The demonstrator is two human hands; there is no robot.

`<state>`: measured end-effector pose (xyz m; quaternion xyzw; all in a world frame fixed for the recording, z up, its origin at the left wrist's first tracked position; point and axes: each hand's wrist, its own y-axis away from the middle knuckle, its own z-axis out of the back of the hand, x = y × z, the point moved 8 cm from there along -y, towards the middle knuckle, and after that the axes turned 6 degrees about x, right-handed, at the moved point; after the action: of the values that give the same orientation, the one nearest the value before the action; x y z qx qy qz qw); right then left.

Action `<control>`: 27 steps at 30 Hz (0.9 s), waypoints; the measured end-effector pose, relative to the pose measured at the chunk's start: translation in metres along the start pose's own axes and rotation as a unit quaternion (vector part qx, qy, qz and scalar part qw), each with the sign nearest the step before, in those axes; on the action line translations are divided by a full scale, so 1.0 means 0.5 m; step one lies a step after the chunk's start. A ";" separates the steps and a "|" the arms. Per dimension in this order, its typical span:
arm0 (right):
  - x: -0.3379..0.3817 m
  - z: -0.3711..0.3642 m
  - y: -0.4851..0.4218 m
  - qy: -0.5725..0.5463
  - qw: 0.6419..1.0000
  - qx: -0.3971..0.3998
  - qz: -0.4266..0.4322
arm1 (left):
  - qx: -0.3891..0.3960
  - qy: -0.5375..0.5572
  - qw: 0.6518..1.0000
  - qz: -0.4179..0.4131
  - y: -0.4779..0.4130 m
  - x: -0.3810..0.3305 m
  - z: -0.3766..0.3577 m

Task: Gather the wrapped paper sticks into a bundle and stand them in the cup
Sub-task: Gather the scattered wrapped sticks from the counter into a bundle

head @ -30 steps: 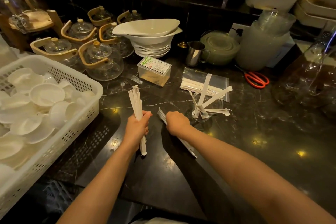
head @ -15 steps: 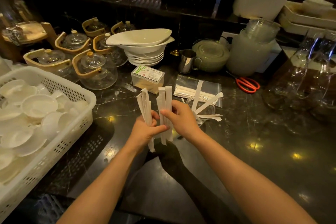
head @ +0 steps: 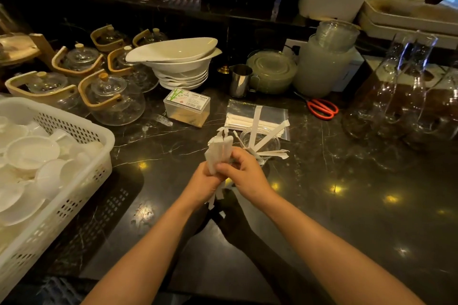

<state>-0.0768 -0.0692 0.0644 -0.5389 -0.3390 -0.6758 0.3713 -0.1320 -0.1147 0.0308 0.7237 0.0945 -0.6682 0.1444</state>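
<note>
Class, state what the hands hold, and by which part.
Both hands, left hand and right hand, clasp the bundle of wrapped sticks around its middle.

Two bare forearms, no sleeves, bare hands: left hand [head: 205, 182], right hand [head: 244, 173]

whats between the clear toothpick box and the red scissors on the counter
In the head view, the clear plastic bag of wrapped sticks lies flat between the toothpick box and the red scissors, on the dark counter.
</note>
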 end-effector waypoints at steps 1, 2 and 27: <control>-0.002 0.002 0.003 -0.016 1.000 0.000 -0.004 | 0.002 0.000 1.000 -0.001 0.000 -0.002 -0.006; -0.001 0.006 0.006 -0.033 0.999 -0.002 -0.005 | 0.000 0.001 1.000 -0.002 0.000 -0.004 -0.009; -0.033 0.017 0.042 -0.013 0.997 0.069 -0.020 | 0.020 -0.117 0.989 0.090 0.010 0.044 -0.087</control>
<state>-0.0520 -0.0701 0.0511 -0.5136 -0.4003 -0.6515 0.3893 -0.0875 -0.1062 0.0123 0.6484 -0.0017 -0.7346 0.1999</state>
